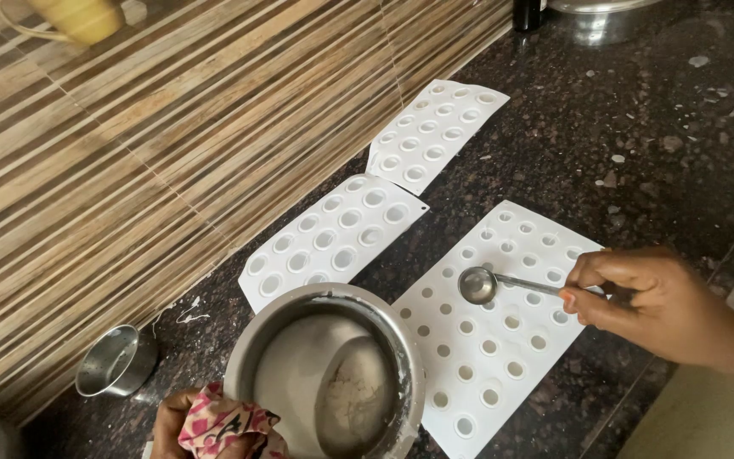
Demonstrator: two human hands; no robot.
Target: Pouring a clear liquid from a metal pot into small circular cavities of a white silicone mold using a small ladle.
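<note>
We see the small metal spoon (479,285) held level over the nearest white mould sheet (545,340), its bowl just above the cavities. The right hand (647,297) pinches the handle in a closed grip. The left hand (182,425), closed on a patterned cloth (224,425), tilts the steel pot (333,374) of white batter, probably against heat. Two more mould sheets (333,234) lie along the counter (656,127). We cannot tell whether the spoon is full; the left hand is largely cut off.

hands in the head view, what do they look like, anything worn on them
Both are bare: no gloves, rings or bangles show. The right hand and its forearm carry no sleeve as far as the picture's edge. The left hand is mostly hidden behind a pink patterned cloth, so its wrist cannot be judged.
</note>
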